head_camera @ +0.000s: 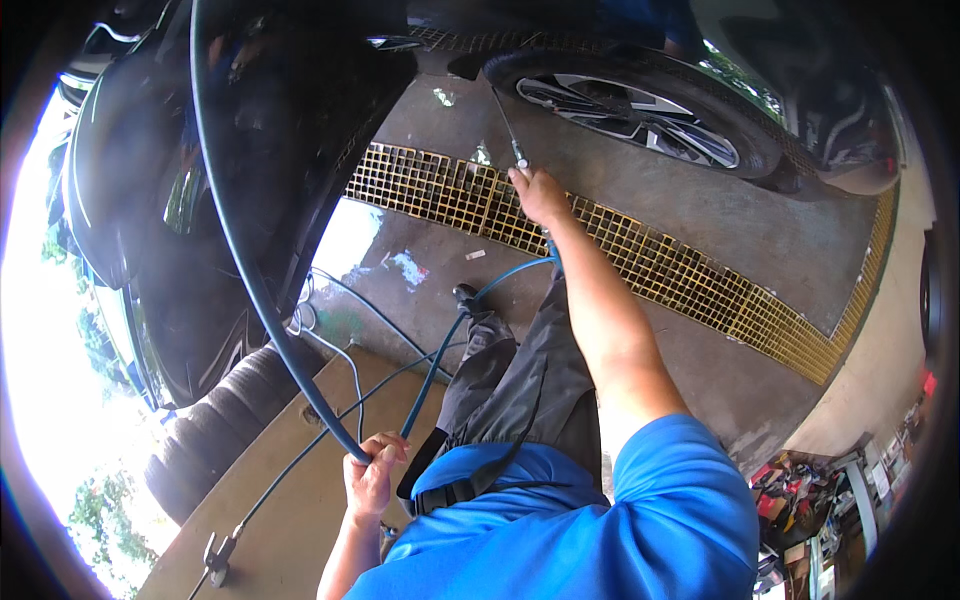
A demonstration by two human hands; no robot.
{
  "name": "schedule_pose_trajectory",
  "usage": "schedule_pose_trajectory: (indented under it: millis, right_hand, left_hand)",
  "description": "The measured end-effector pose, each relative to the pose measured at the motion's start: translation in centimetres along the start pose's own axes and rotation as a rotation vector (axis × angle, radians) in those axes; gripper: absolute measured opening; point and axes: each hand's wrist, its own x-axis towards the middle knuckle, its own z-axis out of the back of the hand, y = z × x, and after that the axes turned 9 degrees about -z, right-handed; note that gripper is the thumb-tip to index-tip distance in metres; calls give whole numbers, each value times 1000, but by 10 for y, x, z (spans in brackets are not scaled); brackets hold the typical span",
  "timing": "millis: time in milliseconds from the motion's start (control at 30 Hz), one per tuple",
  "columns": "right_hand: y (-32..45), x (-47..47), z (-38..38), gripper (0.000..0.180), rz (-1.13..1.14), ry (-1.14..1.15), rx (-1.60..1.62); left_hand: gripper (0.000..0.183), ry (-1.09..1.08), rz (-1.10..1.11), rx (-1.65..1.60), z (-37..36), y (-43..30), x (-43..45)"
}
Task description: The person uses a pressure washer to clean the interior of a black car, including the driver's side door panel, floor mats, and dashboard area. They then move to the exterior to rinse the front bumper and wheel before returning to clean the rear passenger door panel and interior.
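Note:
My right hand (538, 196) is closed around the handle of a spray gun; its thin metal lance (506, 120) points up toward a black car's wheel (637, 120). A blue hose (517, 270) joins the gun below that hand and loops down to the left. My left hand (373, 472) grips a blue hose (255, 292) at the lower left, from which one length rises past the dark car body. Whether water leaves the lance tip cannot be told.
Yellow floor grating (645, 266) crosses the wet concrete. Tires (217, 427) lie at the left beside a tan board (300, 540), on which another spray gun (219, 559) rests. Hoses cross near my feet. Mixed clutter (817, 510) fills the lower right.

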Motion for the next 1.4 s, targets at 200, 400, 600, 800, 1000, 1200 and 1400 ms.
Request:
schedule_pose_trajectory:
  millis: [200,400,600,800,1000,1200,1400]
  right_hand:
    - [29,-109,19,57,15,-411,58]
    - [-14,-166,71,53,-303,-826,374]
    - [22,-180,69,53,-207,-898,345]
    - [0,-138,55,54,-319,-769,412]
    - [-20,-79,37,62,-493,-607,466]
    - [-17,-52,48,63,-462,-165,453]
    - [-31,2,37,60,-600,-208,352]
  left_hand:
    - [29,57,-70,12,64,14,19]
    - [30,97,-93,57,130,29,45]
    - [28,152,-113,124,160,48,58]
    - [29,158,-104,178,163,52,65]
    - [33,121,-69,178,156,45,65]
    - [30,87,-14,167,135,46,64]
    - [29,76,51,150,109,45,69]
